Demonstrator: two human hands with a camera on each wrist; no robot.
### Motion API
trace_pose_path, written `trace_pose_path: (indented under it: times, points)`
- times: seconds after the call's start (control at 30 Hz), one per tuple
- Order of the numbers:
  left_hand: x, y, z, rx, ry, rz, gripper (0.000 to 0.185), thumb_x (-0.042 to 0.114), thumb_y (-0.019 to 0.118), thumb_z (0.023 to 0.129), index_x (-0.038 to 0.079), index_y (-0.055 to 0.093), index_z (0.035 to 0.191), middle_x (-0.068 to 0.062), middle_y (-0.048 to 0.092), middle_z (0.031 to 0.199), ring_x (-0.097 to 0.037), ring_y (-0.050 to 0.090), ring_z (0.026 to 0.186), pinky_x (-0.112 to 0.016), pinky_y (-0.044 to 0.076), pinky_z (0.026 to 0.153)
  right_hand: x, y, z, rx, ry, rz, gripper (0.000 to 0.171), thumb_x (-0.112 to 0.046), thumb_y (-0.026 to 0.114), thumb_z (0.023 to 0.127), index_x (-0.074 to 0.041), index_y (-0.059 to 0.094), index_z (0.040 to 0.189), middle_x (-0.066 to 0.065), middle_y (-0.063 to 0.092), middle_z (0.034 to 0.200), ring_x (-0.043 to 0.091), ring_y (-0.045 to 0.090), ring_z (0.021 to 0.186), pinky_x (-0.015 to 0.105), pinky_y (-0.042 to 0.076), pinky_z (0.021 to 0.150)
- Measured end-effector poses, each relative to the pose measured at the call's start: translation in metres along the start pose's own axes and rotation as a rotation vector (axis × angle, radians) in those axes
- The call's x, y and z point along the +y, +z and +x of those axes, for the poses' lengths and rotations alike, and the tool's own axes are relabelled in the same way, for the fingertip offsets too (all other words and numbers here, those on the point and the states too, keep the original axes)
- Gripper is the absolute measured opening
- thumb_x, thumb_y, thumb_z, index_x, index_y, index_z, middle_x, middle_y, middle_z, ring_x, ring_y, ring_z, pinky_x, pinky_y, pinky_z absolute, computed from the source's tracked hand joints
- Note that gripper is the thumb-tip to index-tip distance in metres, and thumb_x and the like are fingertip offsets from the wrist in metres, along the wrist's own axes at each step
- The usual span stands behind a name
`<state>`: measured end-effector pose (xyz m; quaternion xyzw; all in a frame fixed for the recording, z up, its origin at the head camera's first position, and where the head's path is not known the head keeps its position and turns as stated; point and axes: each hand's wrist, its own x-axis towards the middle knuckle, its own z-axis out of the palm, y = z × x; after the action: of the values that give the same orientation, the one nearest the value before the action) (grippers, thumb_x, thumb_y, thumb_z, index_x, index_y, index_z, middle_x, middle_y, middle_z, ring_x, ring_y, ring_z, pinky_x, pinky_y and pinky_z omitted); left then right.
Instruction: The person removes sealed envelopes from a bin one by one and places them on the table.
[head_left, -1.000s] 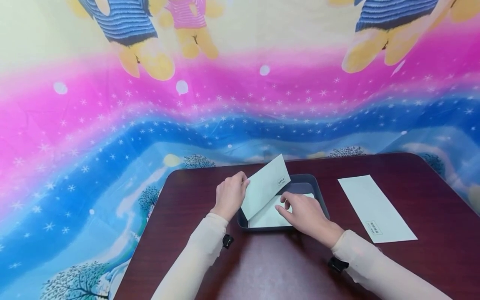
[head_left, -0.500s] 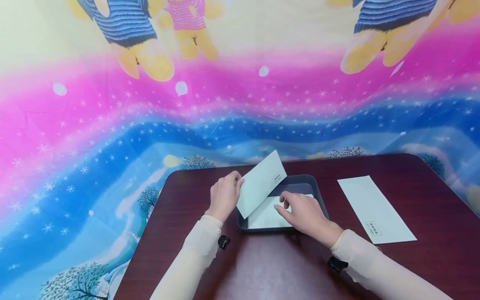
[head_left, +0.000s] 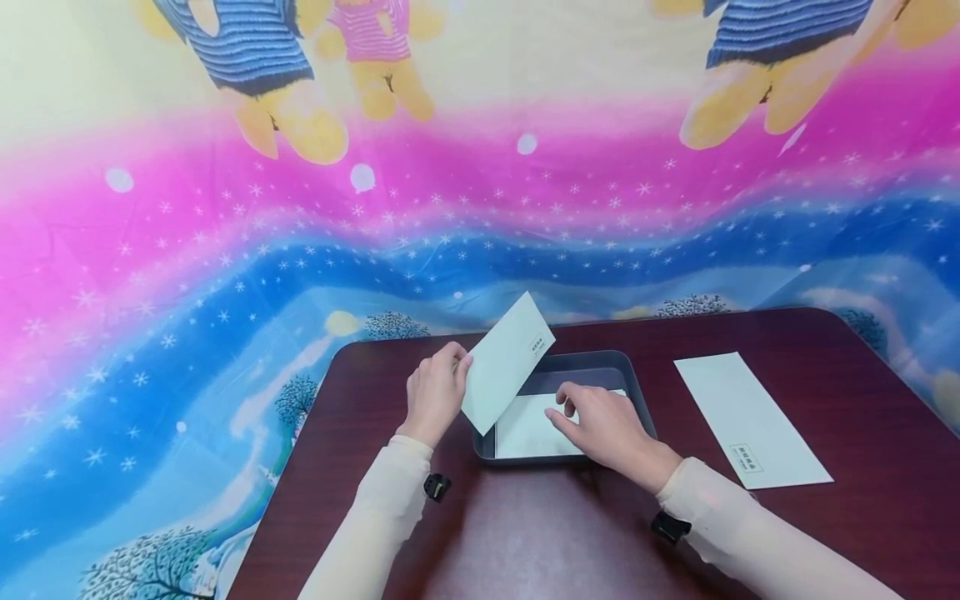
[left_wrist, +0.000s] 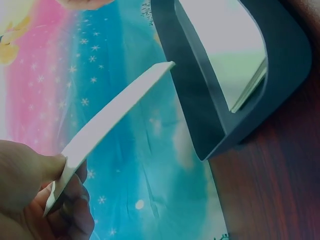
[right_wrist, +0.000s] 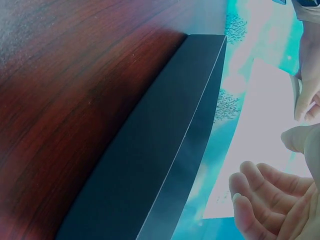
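My left hand [head_left: 437,393] pinches a pale envelope [head_left: 510,358] by its left end, thumb on one face and fingers behind. The envelope [left_wrist: 115,112] is tilted above the left side of a dark grey tray [head_left: 636,392], a small printed mark near its far corner. Inside the tray lies a stack of white envelopes [head_left: 528,429]. Over the tray's right part hovers my right hand [head_left: 611,429]; its fingers are loosely curved with nothing between them, as the right wrist view shows of the hand [right_wrist: 275,200].
A second pale envelope [head_left: 753,421] with a printed mark lies flat on the dark red wooden table [head_left: 360,517], right of the tray. A colourful patterned cloth [head_left: 450,192] hangs behind the table's far edge.
My left hand has moved left with the envelope, which has lifted away from the stack and tilted more steeply. The right hand has barely moved.
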<state>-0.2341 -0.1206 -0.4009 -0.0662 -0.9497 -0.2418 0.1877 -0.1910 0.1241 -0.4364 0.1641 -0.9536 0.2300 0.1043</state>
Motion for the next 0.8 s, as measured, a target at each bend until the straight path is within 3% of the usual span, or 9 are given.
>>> trace_pose_path:
  times: [0.57,0.8]
  points:
    - [-0.018,-0.007,-0.004,0.020,-0.049,-0.013,0.017,0.030,0.058,0.104,0.017,0.068,0.099,-0.004,0.065,0.068,-0.016,0.052,0.053,-0.032,0.039,0.053,-0.003,0.003,0.003,-0.004,-0.013,-0.009,0.021,-0.036,0.071,0.093,-0.015,0.068,0.096,-0.007,0.064,0.075,0.005,0.041,0.051,0.024,0.037,0.048]
    - [-0.026,-0.013,-0.007,0.033,-0.089,-0.026,0.017,0.028,0.059,0.103,0.015,0.068,0.100,-0.006,0.071,0.076,-0.019,0.060,0.059,-0.036,0.042,0.057,-0.006,0.003,0.005,-0.007,-0.016,0.000,0.022,-0.037,0.072,0.093,-0.015,0.069,0.097,-0.007,0.063,0.074,0.005,0.042,0.051,0.024,0.038,0.049]
